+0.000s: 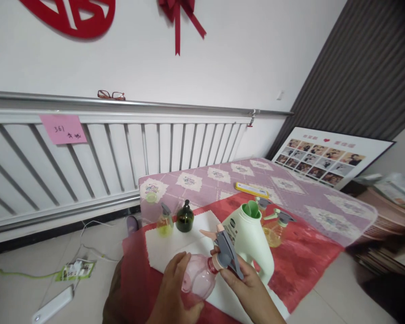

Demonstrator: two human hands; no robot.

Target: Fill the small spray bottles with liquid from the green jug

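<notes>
A clear pink spray bottle [200,278] is tilted between my two hands, above the white cloth. My left hand [175,288] grips its body from the left. Around the grey and peach trigger sprayer [225,252] at its neck, the fingers of my right hand [245,283] are closed. Just beyond my right hand stands a large pale green jug [251,236], its green-rimmed mouth uncapped. Further left on the cloth are a small yellow spray bottle [164,222] and a dark green bottle [185,218].
Behind the jug stands another yellow spray bottle [275,231], partly hiding one more. A yellow-edged flat case [252,190] lies on the patterned tablecloth [219,173]. A white radiator [121,153] runs along the wall. Cables and a power strip [54,306] lie on the floor at left.
</notes>
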